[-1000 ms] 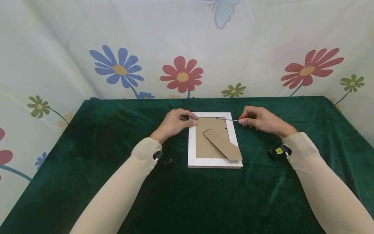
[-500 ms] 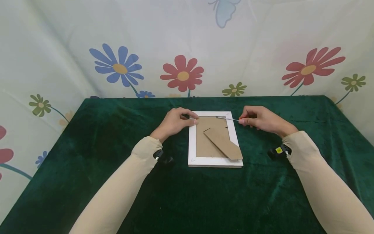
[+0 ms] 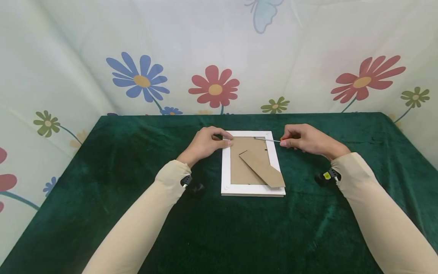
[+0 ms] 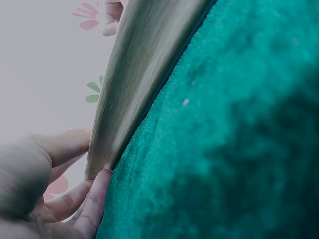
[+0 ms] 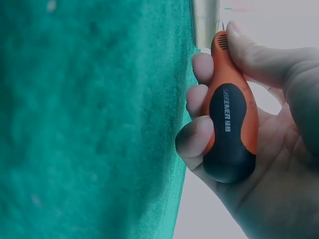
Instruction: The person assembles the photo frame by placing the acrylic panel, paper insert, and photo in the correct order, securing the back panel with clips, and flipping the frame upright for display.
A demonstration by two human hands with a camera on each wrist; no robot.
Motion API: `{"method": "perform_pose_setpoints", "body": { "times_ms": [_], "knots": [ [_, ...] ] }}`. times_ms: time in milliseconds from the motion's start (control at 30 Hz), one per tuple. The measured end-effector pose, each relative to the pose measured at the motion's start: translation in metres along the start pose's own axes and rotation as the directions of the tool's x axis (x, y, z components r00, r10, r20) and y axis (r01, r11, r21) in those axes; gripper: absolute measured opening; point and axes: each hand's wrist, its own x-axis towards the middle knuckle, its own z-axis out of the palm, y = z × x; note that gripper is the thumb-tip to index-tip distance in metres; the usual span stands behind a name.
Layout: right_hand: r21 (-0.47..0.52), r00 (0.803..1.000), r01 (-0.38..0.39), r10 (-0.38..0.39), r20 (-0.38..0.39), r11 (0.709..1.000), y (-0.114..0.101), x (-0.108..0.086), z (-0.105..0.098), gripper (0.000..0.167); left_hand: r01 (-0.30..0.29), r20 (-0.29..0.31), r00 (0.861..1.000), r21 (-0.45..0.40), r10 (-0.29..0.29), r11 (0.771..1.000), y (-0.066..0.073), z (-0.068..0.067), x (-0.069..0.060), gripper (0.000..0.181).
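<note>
A white picture frame (image 3: 226, 167) lies face down, with a brown backing board (image 3: 239, 171) and a slanted brown stand flap (image 3: 261, 169) over its lower right. My left hand (image 3: 205, 144) grips the frame's upper left corner; the left wrist view shows its thumb and fingers (image 4: 92, 209) on either side of the frame's wooden edge (image 4: 129, 84). My right hand (image 3: 309, 140) holds a screwdriver, its orange and black handle (image 5: 232, 114) between thumb and curled fingers. The thin metal shaft (image 3: 272, 140) crosses the frame's right border, its tip at the board's top edge.
A dark green velvet cloth (image 3: 205, 236) covers the table. Behind it hangs a pale curtain (image 3: 191, 30) printed with flowers and a butterfly. Small black devices (image 3: 186, 180) are strapped at both wrists.
The whole head view has shifted very slightly. Both hands, the frame and the screwdriver keep nearly the same places relative to each other.
</note>
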Motion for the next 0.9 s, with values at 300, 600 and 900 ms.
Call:
{"method": "perform_pose_setpoints", "body": {
  "times_ms": [300, 600, 900],
  "knots": [
    [-0.006, 0.999, 0.005, -0.005, 0.034, 1.000, -0.003, 0.001, -0.003, 0.013, -0.003, -0.001, 1.000, 0.004, 0.003, 1.000, 0.000, 0.000, -0.001, 0.028],
    [-0.033, 0.998, 0.032, -0.030, 0.064, 0.999, -0.007, 0.002, -0.007, 0.013, -0.004, 0.000, 1.000, 0.014, 0.004, 1.000, 0.001, 0.000, -0.001, 0.029],
    [-0.076, 0.994, 0.066, -0.059, 0.093, 0.995, -0.013, 0.003, -0.009, 0.014, 0.003, 0.001, 1.000, 0.002, -0.003, 1.000, 0.003, 0.000, -0.003, 0.029]
  ]
}}
